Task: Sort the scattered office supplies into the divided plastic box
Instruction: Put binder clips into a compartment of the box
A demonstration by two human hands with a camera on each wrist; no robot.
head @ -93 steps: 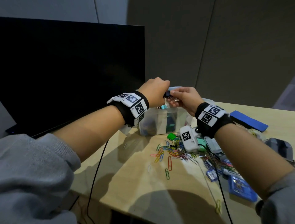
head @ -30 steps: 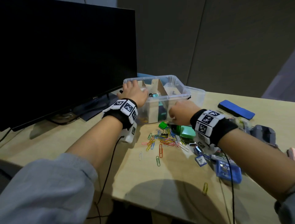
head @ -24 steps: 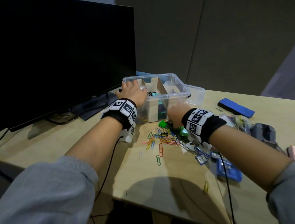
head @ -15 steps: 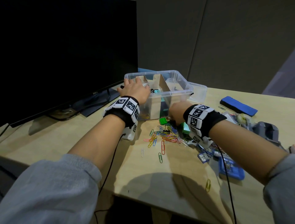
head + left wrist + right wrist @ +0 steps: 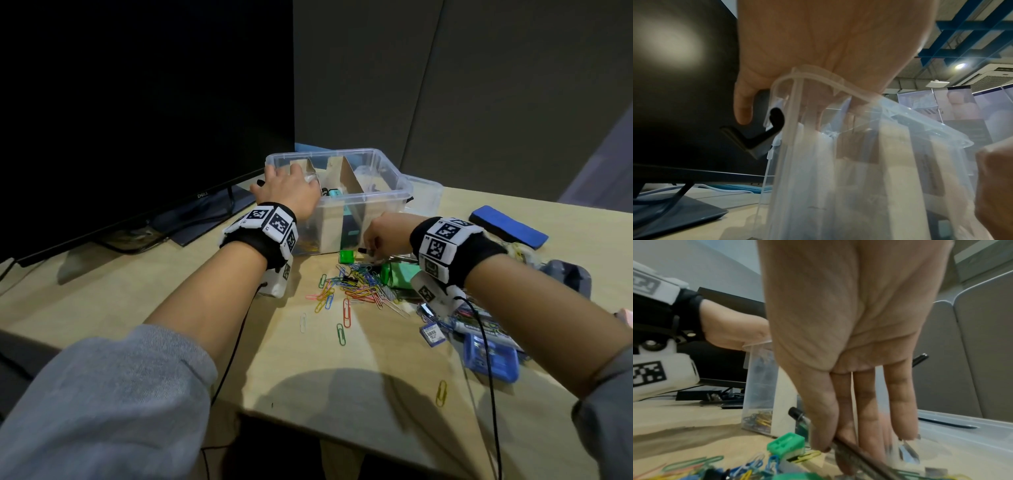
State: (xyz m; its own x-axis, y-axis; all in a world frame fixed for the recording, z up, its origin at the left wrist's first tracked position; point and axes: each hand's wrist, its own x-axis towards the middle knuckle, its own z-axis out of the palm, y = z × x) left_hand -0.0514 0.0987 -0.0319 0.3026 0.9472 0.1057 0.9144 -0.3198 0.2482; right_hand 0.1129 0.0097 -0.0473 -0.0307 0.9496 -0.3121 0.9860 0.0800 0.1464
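The clear divided plastic box [image 5: 376, 198] stands at the back of the table, split by cardboard walls. My left hand [image 5: 284, 192] grips its near left corner. In the left wrist view its fingers [image 5: 828, 48] curl over the rim of the box [image 5: 859, 178], thumb outside. My right hand [image 5: 383, 236] reaches down just in front of the box. In the right wrist view its thumb and fingers [image 5: 838, 439] pinch a slim dark pen [image 5: 859, 454] lying low over the pile. Coloured paper clips [image 5: 352, 287] and a green sharpener [image 5: 346, 256] lie beside it.
A black monitor [image 5: 137, 102] stands close on the left, its foot next to the box. The box lid [image 5: 424, 195] lies behind the box. A blue eraser [image 5: 507, 229], a grey stapler [image 5: 568, 277] and blue staple boxes [image 5: 489, 356] crowd the right side.
Both hands came down from above the box. The left hand took hold of the box's left corner; the right hand dropped to the pile in front and closed on the pen.
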